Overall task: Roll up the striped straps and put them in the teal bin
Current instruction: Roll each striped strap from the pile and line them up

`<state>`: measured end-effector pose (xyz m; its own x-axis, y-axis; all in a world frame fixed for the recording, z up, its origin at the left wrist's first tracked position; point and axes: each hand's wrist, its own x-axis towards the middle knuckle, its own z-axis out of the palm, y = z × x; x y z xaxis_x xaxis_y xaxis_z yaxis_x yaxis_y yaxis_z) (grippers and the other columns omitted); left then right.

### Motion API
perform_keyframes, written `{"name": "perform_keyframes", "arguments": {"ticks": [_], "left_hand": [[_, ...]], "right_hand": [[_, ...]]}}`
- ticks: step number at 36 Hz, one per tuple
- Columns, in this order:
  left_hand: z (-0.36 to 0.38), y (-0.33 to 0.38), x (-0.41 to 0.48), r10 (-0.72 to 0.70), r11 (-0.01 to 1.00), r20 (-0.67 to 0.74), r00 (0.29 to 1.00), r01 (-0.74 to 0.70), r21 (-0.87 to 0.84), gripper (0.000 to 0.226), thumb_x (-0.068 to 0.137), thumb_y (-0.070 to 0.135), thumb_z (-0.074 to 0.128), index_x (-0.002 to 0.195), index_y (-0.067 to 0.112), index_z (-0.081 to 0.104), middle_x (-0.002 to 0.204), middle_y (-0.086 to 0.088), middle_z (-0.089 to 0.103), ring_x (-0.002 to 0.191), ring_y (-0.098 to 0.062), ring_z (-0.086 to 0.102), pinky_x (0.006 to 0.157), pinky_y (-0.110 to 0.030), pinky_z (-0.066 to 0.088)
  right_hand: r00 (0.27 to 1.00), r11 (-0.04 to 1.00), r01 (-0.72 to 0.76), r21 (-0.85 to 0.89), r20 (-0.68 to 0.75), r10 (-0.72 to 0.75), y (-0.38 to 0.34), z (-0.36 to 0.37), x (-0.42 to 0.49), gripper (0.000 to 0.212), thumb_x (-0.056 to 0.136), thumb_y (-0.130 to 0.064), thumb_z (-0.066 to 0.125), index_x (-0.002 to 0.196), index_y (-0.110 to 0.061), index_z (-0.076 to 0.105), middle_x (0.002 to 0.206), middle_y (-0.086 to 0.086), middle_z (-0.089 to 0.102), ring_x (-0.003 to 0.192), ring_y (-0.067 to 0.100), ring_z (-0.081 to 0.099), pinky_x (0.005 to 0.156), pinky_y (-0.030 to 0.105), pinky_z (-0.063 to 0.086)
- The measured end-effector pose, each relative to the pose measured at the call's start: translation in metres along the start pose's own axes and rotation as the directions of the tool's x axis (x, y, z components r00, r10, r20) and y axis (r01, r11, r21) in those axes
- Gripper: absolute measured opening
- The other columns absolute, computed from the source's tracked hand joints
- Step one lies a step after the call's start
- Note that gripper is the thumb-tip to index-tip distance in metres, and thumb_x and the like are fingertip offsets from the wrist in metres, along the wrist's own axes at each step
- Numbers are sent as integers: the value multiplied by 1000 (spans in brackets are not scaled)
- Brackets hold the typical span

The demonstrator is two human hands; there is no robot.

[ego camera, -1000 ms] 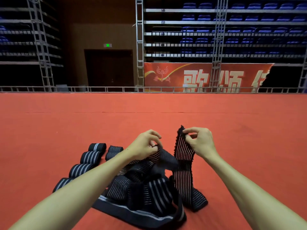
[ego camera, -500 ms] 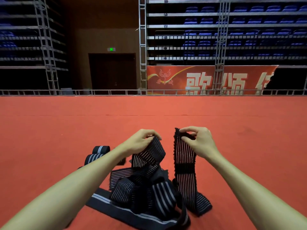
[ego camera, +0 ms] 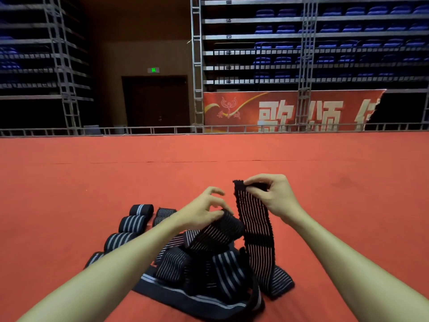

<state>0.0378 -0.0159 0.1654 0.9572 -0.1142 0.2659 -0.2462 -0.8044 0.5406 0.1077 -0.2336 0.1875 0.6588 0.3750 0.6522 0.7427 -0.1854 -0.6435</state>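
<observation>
Right hand (ego camera: pixel 276 198): thumb and fingers clamped on the top end of a thin-striped strap (ego camera: pixel 255 231), lifted so the length hangs straight and its end is free to start a roll.
Left hand (ego camera: pixel 204 211): fingers curled onto a fold (ego camera: pixel 218 231) of like-striped fabric on top of the pile (whether it is the same strap, I cannot tell), probably to pull it clear of the tangle.
Strap position: upright between the 2 hands, its lower end lying on the floor at the pile's right edge.
Pile (ego camera: pixel 222 275): loose straps heaped in front of the person on the red floor (ego camera: pixel 325 163), not yet rolled.
Rolls (ego camera: pixel 133 223): at least 4 finished ones in a row to the left of the pile, set apart from the loose heap.
Teal bin: not in view.
Step, as I judge it: freeing 1 strap before rolling it; most of the work remains.
</observation>
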Motion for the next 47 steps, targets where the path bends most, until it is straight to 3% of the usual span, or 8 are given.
{"name": "perform_keyframes", "arguments": {"ticks": [7,11,16,24,34,37,41,47], "left_hand": [[5,29,-1,90,968,6,996,-86,-236,49,83,-10,51,106,29,72,123,12,62,123,0,51,103,-19,41],[5,32,-1,62,945,-8,998,-62,-320,52,68,4,48,106,33,70,121,10,66,117,-2,56,100,-25,46],[10,39,1,72,933,-158,985,-123,-338,27,96,4,54,114,17,70,115,4,70,107,-7,66,92,-22,50],[15,48,17,135,912,-296,946,-235,-337,28,92,-4,59,111,16,64,113,3,65,93,-13,68,77,-18,50],[38,69,29,228,870,-149,962,-270,-413,50,90,-10,58,122,28,49,112,10,56,92,-2,62,85,-25,53],[47,71,30,224,885,-101,969,-246,-396,57,90,-8,59,129,30,45,125,7,55,105,-2,63,91,-25,54],[63,68,28,205,915,-27,978,-201,-349,75,90,-5,61,141,43,33,136,1,53,117,-9,60,92,-38,57],[93,62,24,137,956,24,990,-125,-265,94,89,-4,62,145,57,18,137,-5,55,93,-37,67,80,-53,56]], "right_hand": [[1000,989,-23,147,-12,25,-1,3,-4,16,77,3,78,78,-13,76,84,-2,75,78,4,68,78,20,53],[998,979,-28,204,-55,40,1,3,-5,13,77,3,78,80,-9,76,85,0,74,79,2,67,79,18,52],[998,983,-48,177,-38,55,8,3,-13,17,80,-3,77,87,-18,76,86,-3,75,81,6,67,79,26,52],[994,989,-23,148,-104,39,1,-3,-7,33,82,5,72,85,-28,72,85,-12,73,79,0,67,79,27,53],[969,983,99,156,-239,-60,-37,-38,30,28,85,4,68,101,-19,72,94,-15,69,84,-8,65,79,14,52],[968,985,84,148,-247,-46,-35,-50,35,32,86,3,69,104,-23,71,100,-12,70,95,3,68,87,31,56],[958,989,67,128,-287,-28,-35,-63,33,36,84,-1,72,101,-33,70,106,-8,71,102,18,68,96,50,52],[943,985,35,168,-333,23,-36,-76,26,34,83,1,72,103,-27,72,103,-7,71,96,14,69,89,37,57]]}}
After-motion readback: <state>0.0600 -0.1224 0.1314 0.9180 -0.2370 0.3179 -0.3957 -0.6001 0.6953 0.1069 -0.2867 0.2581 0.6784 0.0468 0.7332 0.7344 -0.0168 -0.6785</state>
